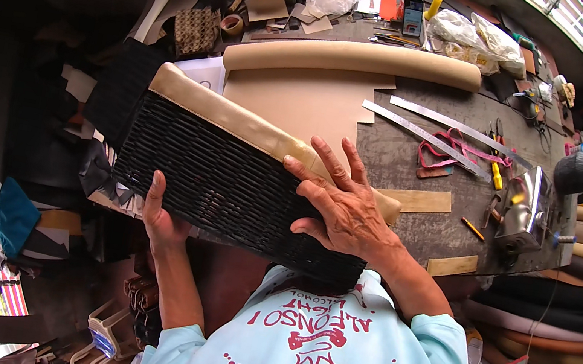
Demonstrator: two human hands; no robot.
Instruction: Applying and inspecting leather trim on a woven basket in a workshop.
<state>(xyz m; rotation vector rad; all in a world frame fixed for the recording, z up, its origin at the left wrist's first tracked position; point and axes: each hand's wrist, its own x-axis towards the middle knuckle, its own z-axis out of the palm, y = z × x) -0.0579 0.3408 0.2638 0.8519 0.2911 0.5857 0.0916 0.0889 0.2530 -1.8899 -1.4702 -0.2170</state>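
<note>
A black woven panel [216, 178], perhaps part of a bag, is tilted over the table's near edge. Smooth gold leather trim [230, 113] with a stitched line runs along its far edge. My left hand [167, 222] grips the panel's near side; its thumb stands up in front and the other fingers are hidden behind. Across the trim and weave lies my right hand [348, 210], its fingers spread and the tips on the gold leather. Beyond the panel, a roll of tan sheet [357, 59] lies partly unrolled on the table.
Two metal rulers [428, 137], pink strips [456, 151], yellow-handled pliers [496, 172] and a pencil [473, 228] lie to the right. A shiny metal box [525, 211] stands near the right edge. Plastic bags [474, 39], a phone [412, 17] and a tape roll [232, 25] sit farther back.
</note>
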